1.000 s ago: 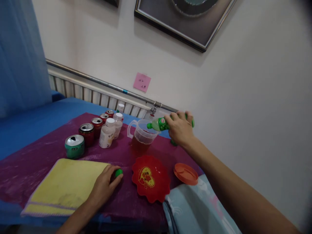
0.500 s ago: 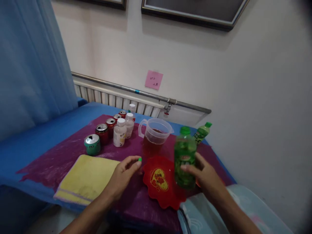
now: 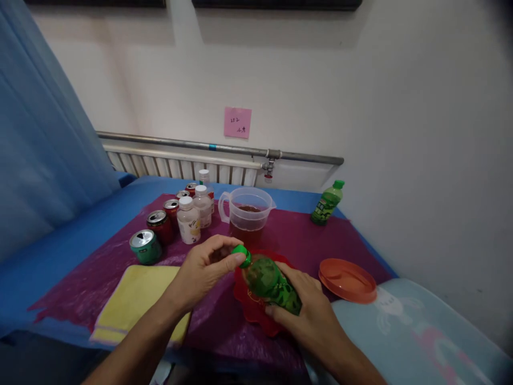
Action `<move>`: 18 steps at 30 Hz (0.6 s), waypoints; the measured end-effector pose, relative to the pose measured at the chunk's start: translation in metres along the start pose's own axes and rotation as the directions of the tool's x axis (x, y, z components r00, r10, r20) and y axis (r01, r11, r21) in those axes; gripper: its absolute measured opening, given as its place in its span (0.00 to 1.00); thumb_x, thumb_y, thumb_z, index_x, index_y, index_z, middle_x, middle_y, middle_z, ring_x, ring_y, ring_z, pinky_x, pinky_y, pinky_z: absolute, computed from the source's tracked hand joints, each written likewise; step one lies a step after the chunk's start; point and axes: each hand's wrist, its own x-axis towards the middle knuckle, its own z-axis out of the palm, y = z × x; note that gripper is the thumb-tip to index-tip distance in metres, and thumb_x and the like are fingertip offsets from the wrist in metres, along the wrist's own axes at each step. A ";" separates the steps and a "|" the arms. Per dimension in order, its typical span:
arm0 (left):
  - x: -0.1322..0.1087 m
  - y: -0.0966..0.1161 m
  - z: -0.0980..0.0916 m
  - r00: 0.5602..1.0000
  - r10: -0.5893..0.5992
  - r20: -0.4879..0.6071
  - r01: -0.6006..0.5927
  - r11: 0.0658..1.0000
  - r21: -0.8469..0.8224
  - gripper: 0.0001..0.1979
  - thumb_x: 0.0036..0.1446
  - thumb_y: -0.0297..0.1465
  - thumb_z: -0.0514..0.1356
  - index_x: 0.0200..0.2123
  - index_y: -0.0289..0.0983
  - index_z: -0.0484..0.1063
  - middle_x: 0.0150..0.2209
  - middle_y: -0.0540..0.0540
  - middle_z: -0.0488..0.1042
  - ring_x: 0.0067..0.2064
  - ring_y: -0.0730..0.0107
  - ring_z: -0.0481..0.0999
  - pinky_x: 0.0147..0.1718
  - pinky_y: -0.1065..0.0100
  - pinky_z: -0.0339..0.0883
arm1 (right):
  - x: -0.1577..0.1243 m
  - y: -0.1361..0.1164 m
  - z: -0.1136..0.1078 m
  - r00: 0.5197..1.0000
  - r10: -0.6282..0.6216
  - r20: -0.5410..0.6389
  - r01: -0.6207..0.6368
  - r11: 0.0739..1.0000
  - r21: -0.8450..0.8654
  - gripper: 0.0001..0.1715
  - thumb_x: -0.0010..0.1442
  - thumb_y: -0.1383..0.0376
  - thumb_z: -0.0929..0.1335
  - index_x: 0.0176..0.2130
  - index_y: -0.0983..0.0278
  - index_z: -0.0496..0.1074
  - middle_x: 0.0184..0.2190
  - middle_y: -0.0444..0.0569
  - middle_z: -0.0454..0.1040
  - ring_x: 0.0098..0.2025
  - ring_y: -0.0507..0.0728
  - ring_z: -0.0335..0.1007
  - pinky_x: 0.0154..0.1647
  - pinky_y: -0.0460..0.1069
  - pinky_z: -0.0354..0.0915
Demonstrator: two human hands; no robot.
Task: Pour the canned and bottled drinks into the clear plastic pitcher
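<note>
My right hand (image 3: 305, 310) is wrapped round a green plastic bottle (image 3: 269, 282), holding it tilted with its neck toward the left, above a red scalloped dish (image 3: 245, 305). My left hand (image 3: 204, 267) pinches the bottle's green cap (image 3: 242, 254) at the neck. Behind them stands a clear measuring jug (image 3: 247, 213) with reddish-brown liquid in it. A second green bottle (image 3: 327, 202), capped, stands upright at the far right of the purple cloth (image 3: 108, 262).
A row of cans (image 3: 160, 224), a green can (image 3: 146, 246) and white-capped bottles (image 3: 189, 219) stand at the left. A yellow towel (image 3: 132, 299) lies near the front edge, an orange lid (image 3: 347, 280) at the right. A radiator and wall lie behind.
My right hand brought the green bottle from over the jug down in front of me. My left hand lifted the green cap off the cloth and brought it to the bottle's neck.
</note>
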 end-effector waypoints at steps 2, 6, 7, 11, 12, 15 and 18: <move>0.001 0.003 -0.002 1.000 -0.006 0.020 0.005 1.000 0.019 0.15 0.53 0.38 0.65 0.41 0.36 0.74 0.36 0.48 0.74 0.39 0.69 0.72 0.40 0.68 0.65 | -0.003 0.002 0.001 0.999 -0.031 -0.015 0.031 0.999 -0.020 0.36 0.44 0.64 0.72 0.55 0.58 0.69 0.52 0.50 0.74 0.54 0.66 0.66 0.57 0.62 0.56; 0.003 0.008 -0.002 0.999 -0.021 0.049 0.022 1.000 -0.018 0.13 0.52 0.37 0.66 0.38 0.36 0.74 0.34 0.49 0.74 0.37 0.70 0.72 0.39 0.68 0.66 | -0.009 -0.001 0.005 0.999 -0.039 -0.024 0.039 0.999 -0.008 0.36 0.44 0.65 0.72 0.54 0.57 0.69 0.50 0.49 0.75 0.52 0.65 0.67 0.55 0.61 0.58; 0.002 0.008 -0.001 0.999 -0.021 0.047 0.022 0.999 -0.033 0.13 0.51 0.38 0.66 0.37 0.36 0.74 0.33 0.50 0.73 0.35 0.70 0.71 0.38 0.68 0.66 | -0.011 -0.003 0.006 0.999 -0.031 -0.021 0.031 0.999 0.004 0.36 0.44 0.65 0.72 0.54 0.57 0.69 0.50 0.48 0.75 0.52 0.65 0.67 0.55 0.60 0.58; -0.001 0.004 0.000 1.000 0.023 0.006 -0.023 0.999 -0.042 0.13 0.53 0.40 0.66 0.38 0.38 0.73 0.32 0.52 0.71 0.34 0.74 0.70 0.35 0.72 0.64 | -0.014 -0.012 0.016 0.999 0.042 -0.010 -0.041 0.997 0.064 0.36 0.44 0.65 0.72 0.54 0.56 0.69 0.51 0.47 0.74 0.53 0.64 0.66 0.55 0.59 0.60; -0.003 0.002 0.001 0.999 0.032 0.003 -0.032 0.998 -0.050 0.14 0.53 0.39 0.66 0.40 0.38 0.73 0.33 0.52 0.72 0.36 0.74 0.70 0.36 0.73 0.65 | -0.015 -0.014 0.018 0.998 0.066 -0.009 -0.066 0.995 0.078 0.36 0.44 0.65 0.73 0.54 0.56 0.69 0.51 0.47 0.74 0.53 0.64 0.66 0.55 0.59 0.60; -0.009 -0.006 0.004 0.998 0.054 -0.032 -0.056 0.996 -0.063 0.19 0.50 0.37 0.69 0.45 0.41 0.73 0.40 0.50 0.74 0.41 0.71 0.72 0.40 0.72 0.66 | -0.017 -0.016 0.028 0.993 0.112 -0.031 -0.108 0.989 0.096 0.37 0.44 0.64 0.73 0.54 0.57 0.69 0.51 0.48 0.74 0.54 0.64 0.66 0.55 0.60 0.62; -0.014 -0.008 0.005 0.990 0.077 -0.115 -0.084 0.995 -0.057 0.19 0.50 0.36 0.69 0.46 0.42 0.74 0.42 0.49 0.74 0.43 0.69 0.72 0.41 0.71 0.67 | -0.016 -0.016 0.037 0.992 0.092 -0.082 -0.086 0.994 0.069 0.37 0.45 0.61 0.73 0.55 0.58 0.68 0.53 0.51 0.73 0.55 0.66 0.66 0.55 0.62 0.63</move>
